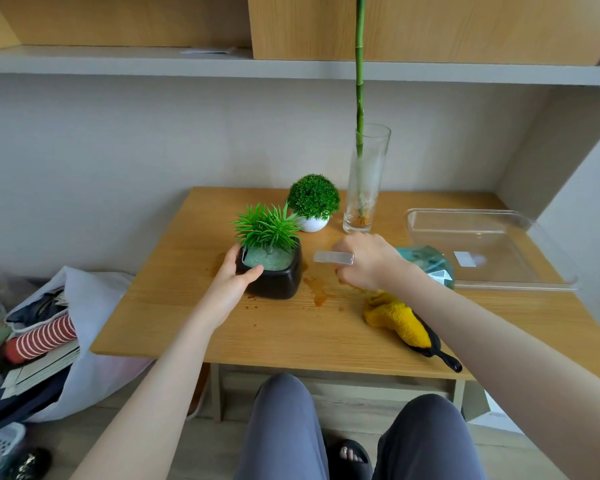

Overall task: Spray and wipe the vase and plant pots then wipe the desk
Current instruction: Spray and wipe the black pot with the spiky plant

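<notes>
Up close: glossy squarish black pot (274, 277), translucent teal faceted spray bottle (426, 265), fuzzy yellow cloth (400, 318).

Both forearms are bare, no sleeves showing. The legs wear grey-blue trousers (284, 431), and one foot sits in a black open-toed slipper (350, 457) (toes visible).
</notes>
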